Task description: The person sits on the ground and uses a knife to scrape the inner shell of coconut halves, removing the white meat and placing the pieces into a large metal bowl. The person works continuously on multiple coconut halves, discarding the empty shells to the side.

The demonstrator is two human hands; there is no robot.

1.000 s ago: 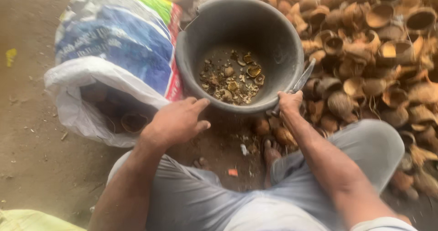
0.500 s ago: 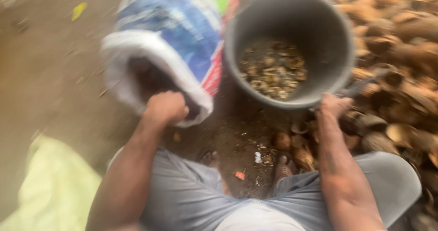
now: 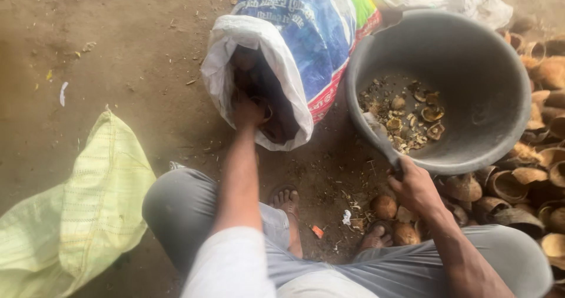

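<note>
Left hand (image 3: 248,111) is down in the open mouth of the white-and-blue woven sack (image 3: 294,51) lying on the dirt floor (image 3: 118,57), its fingers buried among the dark contents, so whether they are spread or closed I cannot tell. Right hand (image 3: 415,186) is wrapped around a knife handle, the blade (image 3: 376,134) resting on the near rim of the grey bucket (image 3: 488,98), which holds broken shell bits. Halved shells (image 3: 529,174) pile up at right, a yellow sack (image 3: 76,215) lies at left.
</note>
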